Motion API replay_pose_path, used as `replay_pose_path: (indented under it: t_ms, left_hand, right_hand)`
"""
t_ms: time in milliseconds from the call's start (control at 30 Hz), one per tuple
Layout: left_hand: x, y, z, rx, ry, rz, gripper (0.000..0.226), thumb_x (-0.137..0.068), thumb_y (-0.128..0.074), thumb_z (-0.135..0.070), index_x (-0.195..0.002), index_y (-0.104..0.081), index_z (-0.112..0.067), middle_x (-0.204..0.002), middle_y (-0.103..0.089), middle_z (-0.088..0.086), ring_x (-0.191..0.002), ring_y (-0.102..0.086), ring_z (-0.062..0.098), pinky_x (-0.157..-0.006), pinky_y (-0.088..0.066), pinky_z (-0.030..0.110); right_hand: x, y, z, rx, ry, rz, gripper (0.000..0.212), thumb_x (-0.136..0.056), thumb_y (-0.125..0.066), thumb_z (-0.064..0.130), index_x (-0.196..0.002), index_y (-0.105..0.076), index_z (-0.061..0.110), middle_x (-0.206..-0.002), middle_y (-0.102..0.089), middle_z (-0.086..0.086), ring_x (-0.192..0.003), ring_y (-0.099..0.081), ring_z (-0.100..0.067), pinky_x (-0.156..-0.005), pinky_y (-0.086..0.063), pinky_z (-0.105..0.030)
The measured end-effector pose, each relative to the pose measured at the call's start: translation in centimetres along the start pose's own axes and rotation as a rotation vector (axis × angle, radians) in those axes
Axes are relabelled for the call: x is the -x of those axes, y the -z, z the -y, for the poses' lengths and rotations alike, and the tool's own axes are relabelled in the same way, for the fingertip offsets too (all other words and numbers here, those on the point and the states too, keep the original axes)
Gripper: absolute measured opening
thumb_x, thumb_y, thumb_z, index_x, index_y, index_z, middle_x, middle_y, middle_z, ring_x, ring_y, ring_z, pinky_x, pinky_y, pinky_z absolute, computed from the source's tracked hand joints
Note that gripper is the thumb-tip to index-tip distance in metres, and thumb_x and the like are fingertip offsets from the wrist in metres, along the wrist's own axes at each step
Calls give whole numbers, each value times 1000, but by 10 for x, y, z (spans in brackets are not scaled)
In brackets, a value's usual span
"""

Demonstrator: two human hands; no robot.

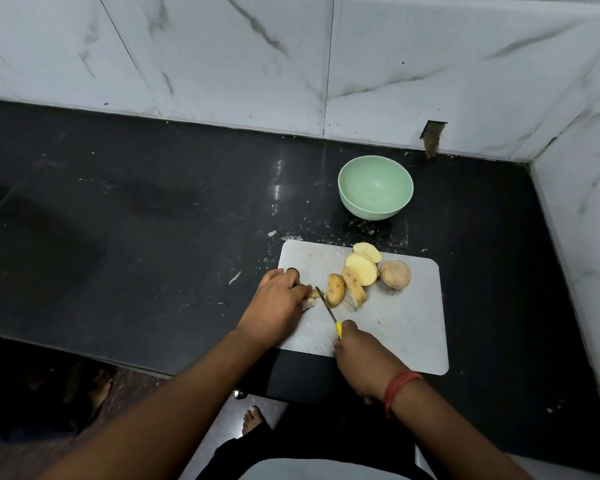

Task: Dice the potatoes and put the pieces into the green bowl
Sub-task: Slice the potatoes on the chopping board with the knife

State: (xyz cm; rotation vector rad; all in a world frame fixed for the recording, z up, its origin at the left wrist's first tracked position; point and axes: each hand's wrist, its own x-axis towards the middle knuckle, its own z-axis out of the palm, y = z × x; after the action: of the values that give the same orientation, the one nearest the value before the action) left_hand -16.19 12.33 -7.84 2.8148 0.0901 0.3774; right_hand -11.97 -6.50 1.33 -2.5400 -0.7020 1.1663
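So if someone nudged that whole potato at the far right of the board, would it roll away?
Probably a little: the whole potato is rounded and uncut, with no flat face showing. The cutting board looks smooth, so it may slide too. The cut slices touching its left side would likely stop it going that way.

Bare forearms, red thread at one wrist

Both forearms are uncovered, with no sleeve in view. The right hand (361, 355) has a band of red thread (400, 388) wound several times round its wrist; the left hand (278, 308) wears nothing. Below are dark trousers (309, 441) and a bare foot (252, 419) with pale toenails.
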Motion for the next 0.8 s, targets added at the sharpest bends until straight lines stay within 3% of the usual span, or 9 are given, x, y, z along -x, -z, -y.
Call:
replay_pose_path:
  t_ms: [100, 167, 300, 467, 567, 667, 800]
  left_hand:
    - [0, -4, 1, 14, 20, -6, 19, -85, -79, -16, -103, -77, -10, -81, -49, 2, -75, -55, 24, -98, -47, 46]
    - [0, -7, 1, 15, 37, 3, 16, -88, -77, -19, -102, -77, -11, -82, -48, 2, -75, -55, 24, -103, -45, 49]
    - [2, -9, 0, 32, 57, 18, 17, -91, -75, -21, -104, -76, -11, -83, -46, 2, -76, -55, 24, -107, -43, 54]
    - [3, -4, -2, 57, 92, -4, 23, -91, -75, -23, -109, -75, -10, -86, -50, 4, -80, -57, 23, -117, -32, 58]
    - [10, -2, -2, 62, 143, -17, 29, -89, -78, -23, -114, -73, -10, -90, -55, 1, -88, -60, 21, -118, -28, 61]
    - [16, -3, -3, 74, 155, -18, 19, -89, -77, -19, -106, -73, -12, -86, -53, -1, -85, -58, 21, -118, -29, 61]
    - [15, -4, -6, 75, 152, -37, 17, -91, -75, -21, -104, -76, -11, -82, -51, -1, -81, -57, 21, -117, -30, 57]
  right_hand:
    - [-11, -6, 2, 51, -5, -7, 6, -103, -33, 14, -106, -35, 9, -74, -45, 1, -75, -58, -20, -48, -28, -23]
    - [-15, -10, 1, 71, -22, -9, 16, -102, -34, 12, -116, -37, 5, -84, -55, -7, -81, -59, -26, -55, -34, -26]
    - [-7, -23, -13, 125, -3, -19, 23, -100, -36, 11, -122, -36, 4, -77, -46, -2, -66, -50, -18, -48, -25, -20]
    - [11, -19, -19, -1, 14, -42, 10, -102, -33, 14, -111, -36, 11, -84, -51, -4, -67, -49, -16, -56, -36, -25]
    - [6, -16, -12, 6, 61, -95, 12, -103, -34, 17, -112, -37, 9, -78, -48, -1, -60, -44, -12, -48, -28, -20]
    - [-3, -15, -2, 53, 63, -101, 3, -103, -34, 14, -102, -32, 12, -69, -41, 2, -55, -41, -9, -44, -22, -21]
    - [-14, -18, 5, 79, 7, -56, 10, -100, -34, 8, -110, -37, 6, -77, -49, -5, -64, -52, -18, -45, -22, -24]
